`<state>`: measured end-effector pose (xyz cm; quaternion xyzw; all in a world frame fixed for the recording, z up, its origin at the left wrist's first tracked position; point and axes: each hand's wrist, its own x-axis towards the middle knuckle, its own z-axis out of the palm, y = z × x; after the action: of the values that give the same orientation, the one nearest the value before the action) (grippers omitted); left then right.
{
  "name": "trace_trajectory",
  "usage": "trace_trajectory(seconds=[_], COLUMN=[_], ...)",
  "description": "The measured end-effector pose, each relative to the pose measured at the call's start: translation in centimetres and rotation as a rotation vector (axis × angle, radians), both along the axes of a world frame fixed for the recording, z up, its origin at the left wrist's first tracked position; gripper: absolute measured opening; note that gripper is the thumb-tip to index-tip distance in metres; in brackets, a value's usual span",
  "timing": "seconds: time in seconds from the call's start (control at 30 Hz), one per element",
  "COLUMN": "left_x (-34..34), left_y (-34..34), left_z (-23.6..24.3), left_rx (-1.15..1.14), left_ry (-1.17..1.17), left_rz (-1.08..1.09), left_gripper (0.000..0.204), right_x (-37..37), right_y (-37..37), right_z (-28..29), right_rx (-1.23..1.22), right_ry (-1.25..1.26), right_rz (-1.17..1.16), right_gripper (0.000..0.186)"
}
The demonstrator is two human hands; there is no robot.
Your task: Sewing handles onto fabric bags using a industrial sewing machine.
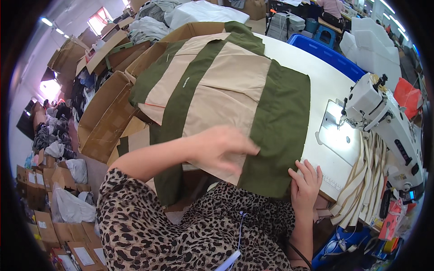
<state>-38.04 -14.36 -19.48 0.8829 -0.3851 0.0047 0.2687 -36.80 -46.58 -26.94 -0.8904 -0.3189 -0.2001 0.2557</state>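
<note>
A piece of green and beige colour-blocked cloth [228, 108], apparently a garment part, lies spread over the white table, its left side hanging over a carton. My left hand [224, 147] is over the cloth's lower middle, where beige meets green. It is blurred by motion, with the forefinger and thumb apart and nothing seen in it. At the lower right corner of the wide green panel [282, 131], my right hand [307, 180] rests with fingers spread, touching the cloth's edge and the table. A strip of green cloth hangs down beneath my left forearm.
A white sewing machine [377, 108] with its lit needle plate [337, 126] stands right of the cloth. Cream straps [361, 180] hang over the table's right edge. Behind is a blue bin [327, 54]; open cartons [104, 119] crowd the left.
</note>
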Motion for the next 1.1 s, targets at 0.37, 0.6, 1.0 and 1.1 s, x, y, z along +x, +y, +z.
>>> trace_trajectory(seconds=[0.37, 0.6, 1.0, 1.1], left_x=[14.5, 13.6, 11.0, 10.5], left_y=[-9.8, -12.0, -15.1, -18.6], left_z=[-5.3, -5.9, -1.4, -0.2], left_rx=[0.448, 0.408, -0.304, -0.613], left_ry=[-0.052, -0.212, 0.164, 1.145], left_rz=[0.583, 0.304, 0.150, 0.092], left_gripper=[0.083, 0.079, 0.061, 0.057], right_x=[-1.7, -0.2, 1.7, -2.9], right_y=[-1.6, -9.0, -13.6, -8.0], right_z=[0.7, 3.8, 8.7, 9.5], right_rx=[0.062, 0.161, 0.363, 0.113], right_ry=[0.090, -0.022, 0.134, 0.177], right_rz=[0.014, -0.268, -0.666, -0.282], right_gripper=[0.020, 0.031, 0.020, 0.012])
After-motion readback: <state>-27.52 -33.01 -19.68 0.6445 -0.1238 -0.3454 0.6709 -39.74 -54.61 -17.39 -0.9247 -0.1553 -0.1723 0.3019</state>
